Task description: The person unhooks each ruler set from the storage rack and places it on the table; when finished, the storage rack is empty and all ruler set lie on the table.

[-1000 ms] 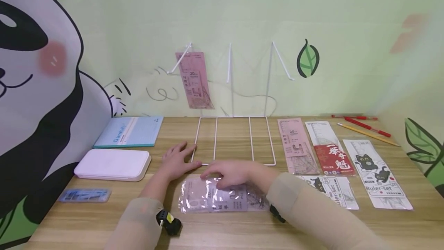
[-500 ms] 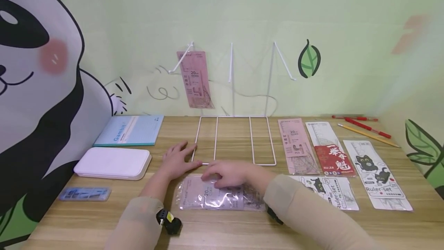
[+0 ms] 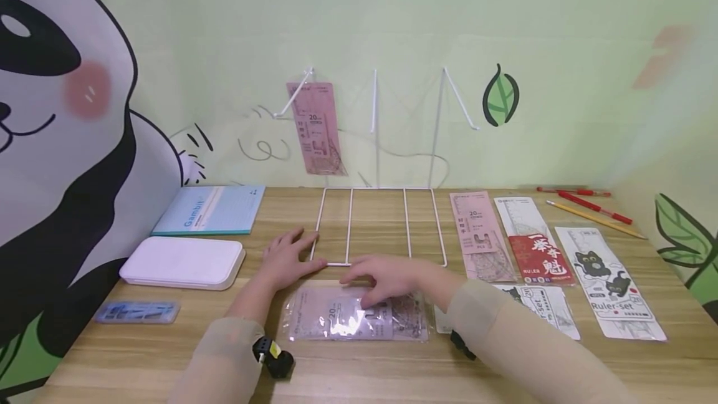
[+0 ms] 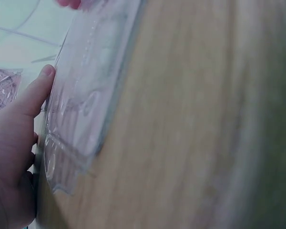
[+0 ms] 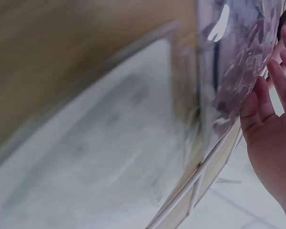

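Observation:
A pink ruler set in a clear plastic sleeve (image 3: 314, 320) lies crosswise on the table in front of the white wire rack (image 3: 407, 223). My right hand (image 3: 389, 278) is over its far edge, the thumb overlapping the package and the fingers loosely bent. In the right wrist view those fingers (image 5: 276, 86) are beside the shiny sleeve (image 5: 238, 71). At the rack's front left corner rests my left hand (image 3: 285, 262), fingers spread, thumb along the front bar. The left wrist view shows its thumb (image 4: 40, 88) close to the ruler set's sleeve (image 4: 86, 95).
Another pink ruler set (image 3: 314, 136) hangs on the rack's left hook. On the right lie a pink set (image 3: 477, 223), a red-and-white set (image 3: 541, 254) and cat-printed sets (image 3: 611, 279), plus pens and a pencil (image 3: 594, 217). A notebook (image 3: 224, 211) and white case (image 3: 182, 260) lie left.
My right hand has shifted a little to the right along the ruler set, which now lies slightly further left than a second ago. The left hand has stayed at the rack.

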Motion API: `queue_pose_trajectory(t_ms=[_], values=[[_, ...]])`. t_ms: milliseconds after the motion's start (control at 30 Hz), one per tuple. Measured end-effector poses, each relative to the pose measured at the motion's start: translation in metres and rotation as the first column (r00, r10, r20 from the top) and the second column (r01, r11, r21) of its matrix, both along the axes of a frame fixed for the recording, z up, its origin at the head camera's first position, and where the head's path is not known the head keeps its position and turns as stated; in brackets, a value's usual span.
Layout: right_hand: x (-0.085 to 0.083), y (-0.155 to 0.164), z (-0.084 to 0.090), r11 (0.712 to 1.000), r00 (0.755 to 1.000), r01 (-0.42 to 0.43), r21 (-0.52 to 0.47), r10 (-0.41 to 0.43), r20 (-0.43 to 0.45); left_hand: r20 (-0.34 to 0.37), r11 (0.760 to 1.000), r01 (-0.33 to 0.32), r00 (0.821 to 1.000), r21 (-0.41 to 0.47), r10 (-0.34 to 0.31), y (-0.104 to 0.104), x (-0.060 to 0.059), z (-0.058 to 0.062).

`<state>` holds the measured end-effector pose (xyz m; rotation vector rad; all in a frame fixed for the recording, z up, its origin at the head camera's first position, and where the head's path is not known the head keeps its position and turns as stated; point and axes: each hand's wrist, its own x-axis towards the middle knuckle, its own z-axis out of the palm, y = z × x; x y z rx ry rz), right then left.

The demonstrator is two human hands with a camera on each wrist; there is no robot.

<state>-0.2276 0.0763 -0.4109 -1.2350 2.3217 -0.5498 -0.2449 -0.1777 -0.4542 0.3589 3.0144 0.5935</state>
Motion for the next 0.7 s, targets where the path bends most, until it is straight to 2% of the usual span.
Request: queue_pose_trajectory(t_ms=[167,400,700], values=[[0.0021,0.0053,-0.0017,0.999,0.999,-0.017,0.033,0.018,-0.028,-0.001,1.0,-0.001,1.0,-0.005,0.001,0.001,0.0006,0.001],[0.0038,0.0025,-0.0015,0.999,0.998,-0.031,0.028,0.032,-0.049,0.008,1.0,0.002,1.0,-0.013,-0.002,0.0016,0.0009,0.0029],[0.0028,0.0025,-0.0004,1.0,0.999,-0.025,0.011,0.026,-0.023,0.017,1.0,-0.003,1.0,-0.015,0.003,0.0009,-0.0001,0.0018]])
